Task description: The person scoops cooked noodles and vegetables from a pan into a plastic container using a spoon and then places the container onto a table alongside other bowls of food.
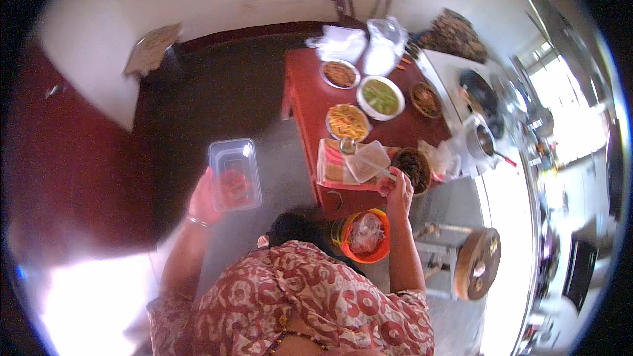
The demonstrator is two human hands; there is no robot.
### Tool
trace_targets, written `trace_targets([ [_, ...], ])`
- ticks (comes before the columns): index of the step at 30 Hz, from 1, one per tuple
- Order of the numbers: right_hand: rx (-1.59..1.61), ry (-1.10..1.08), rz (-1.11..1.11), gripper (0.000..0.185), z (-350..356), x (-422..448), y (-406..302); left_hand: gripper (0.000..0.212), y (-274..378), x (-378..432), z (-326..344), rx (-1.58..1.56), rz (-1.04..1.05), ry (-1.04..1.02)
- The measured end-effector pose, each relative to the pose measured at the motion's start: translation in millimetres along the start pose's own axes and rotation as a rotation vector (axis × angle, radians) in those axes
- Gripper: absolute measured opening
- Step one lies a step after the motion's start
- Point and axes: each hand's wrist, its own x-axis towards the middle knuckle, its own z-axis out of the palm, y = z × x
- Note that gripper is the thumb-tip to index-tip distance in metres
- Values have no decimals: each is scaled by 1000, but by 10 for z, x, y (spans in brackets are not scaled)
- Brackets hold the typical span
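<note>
My left hand (203,199) holds a clear rectangular plastic container (252,178) out to the left, over the floor. A reddish patch shows through its base; I cannot tell whether it is food or my fingers. My right hand (398,189) grips the handle of a metal ladle (347,146), whose bowl lies over the near rim of a bowl of yellow shredded food (347,121). Below the handle, a translucent plastic lid or tray (368,162) rests on a pink and tan cloth or mat (330,168). Beside my right hand stands a bowl of dark food (413,165).
The red table (309,109) also bears a white bowl of green vegetables (381,98), bowls of brown food (339,74) and reddish food (426,99), and plastic bags (385,44). An orange bucket (366,257) with a plastic bag stands near me. A round chopping block (477,264) is at right.
</note>
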Motion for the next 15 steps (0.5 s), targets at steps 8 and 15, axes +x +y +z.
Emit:
trace_targets([
  [8, -294, 283, -325, 27, 510, 1268, -8, 43, 484, 2054, 305, 82, -386, -64],
  [15, -1208, 142, -367, 34, 999, 2227, 74, 40, 871, 3244, 273, 103, -545, -64],
])
